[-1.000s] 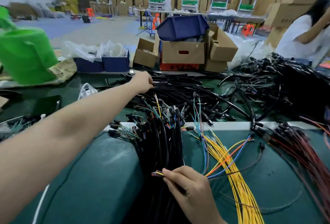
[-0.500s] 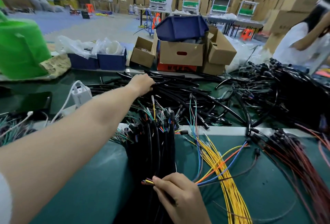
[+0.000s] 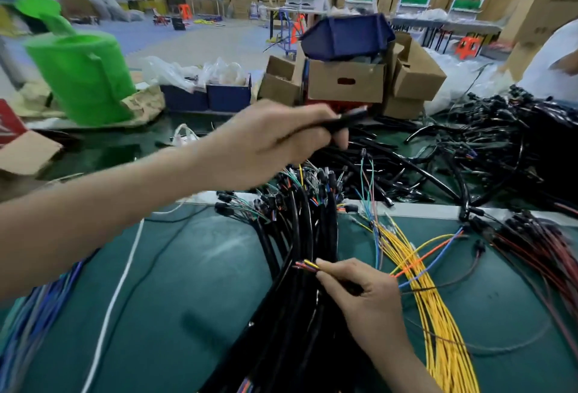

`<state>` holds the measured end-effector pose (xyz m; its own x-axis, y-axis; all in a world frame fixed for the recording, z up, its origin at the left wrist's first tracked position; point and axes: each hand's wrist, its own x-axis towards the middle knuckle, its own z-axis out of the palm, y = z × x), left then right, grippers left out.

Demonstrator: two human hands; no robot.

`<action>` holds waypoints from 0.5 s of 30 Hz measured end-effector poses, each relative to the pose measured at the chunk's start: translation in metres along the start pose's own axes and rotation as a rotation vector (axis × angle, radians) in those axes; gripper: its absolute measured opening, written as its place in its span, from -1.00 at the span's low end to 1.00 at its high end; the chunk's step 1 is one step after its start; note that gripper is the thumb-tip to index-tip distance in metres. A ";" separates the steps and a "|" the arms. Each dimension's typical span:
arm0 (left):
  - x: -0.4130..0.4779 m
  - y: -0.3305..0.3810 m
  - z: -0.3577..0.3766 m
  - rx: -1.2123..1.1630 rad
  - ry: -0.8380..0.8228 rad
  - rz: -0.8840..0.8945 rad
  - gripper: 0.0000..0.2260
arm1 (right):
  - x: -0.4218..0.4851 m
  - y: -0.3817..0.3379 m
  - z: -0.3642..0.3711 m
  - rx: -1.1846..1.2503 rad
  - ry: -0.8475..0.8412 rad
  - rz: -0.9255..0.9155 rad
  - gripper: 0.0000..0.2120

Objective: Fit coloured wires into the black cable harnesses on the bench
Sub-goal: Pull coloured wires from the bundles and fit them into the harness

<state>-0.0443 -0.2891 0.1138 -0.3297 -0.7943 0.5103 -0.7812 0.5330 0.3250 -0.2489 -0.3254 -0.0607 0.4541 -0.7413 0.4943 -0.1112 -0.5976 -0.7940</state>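
The left hand [image 3: 275,139] is hanging in the air above the green-matted worktop [image 3: 194,270], fingers wrapped tight around a black sheathed cable [image 3: 350,117] whose end is poking out toward one o'clock. It is blurred, so I cannot make out the cable's tip. The right hand [image 3: 367,302] is sitting down at five o'clock, thumb and forefinger pinched on a thin black harness lead [image 3: 305,265] with red, blue and yellow wire ends fanning out to nine o'clock. Right under that hand a thick bundle of black cable harnesses [image 3: 300,236] is lying on the mat, running from six o'clock up to twelve, coloured tails bristling at its far end. Just beside it at three o'clock, a sheaf of loose yellow wires [image 3: 438,305] is stretching down the mat, with orange and blue strands crossing it. A heap of bare black cables [image 3: 406,167] is sprawling beyond the mat's pale edge. A green plastic watering can [image 3: 84,76] is standing at ten o'clock.
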 end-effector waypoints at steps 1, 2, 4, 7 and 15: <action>-0.028 0.009 0.012 -0.083 -0.079 -0.060 -0.79 | 0.001 -0.003 -0.004 0.044 0.017 0.033 -0.78; -0.054 0.016 0.026 -0.228 -0.144 -0.156 -0.78 | 0.002 -0.005 -0.007 0.085 0.024 0.061 -0.77; -0.094 0.025 0.053 -0.608 -0.173 -0.411 -0.75 | 0.004 -0.010 -0.012 0.180 0.028 0.122 -0.74; -0.120 0.025 0.081 -0.665 -0.105 -0.573 -0.73 | 0.007 -0.018 -0.017 0.329 0.021 0.178 -0.79; -0.127 0.022 0.108 -0.633 -0.055 -0.631 -0.83 | 0.007 -0.030 -0.023 0.402 -0.097 0.193 -0.81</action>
<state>-0.0764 -0.2078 -0.0299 0.0250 -0.9982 0.0544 -0.3919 0.0403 0.9191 -0.2624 -0.3193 -0.0252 0.5414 -0.7839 0.3039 0.1413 -0.2715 -0.9520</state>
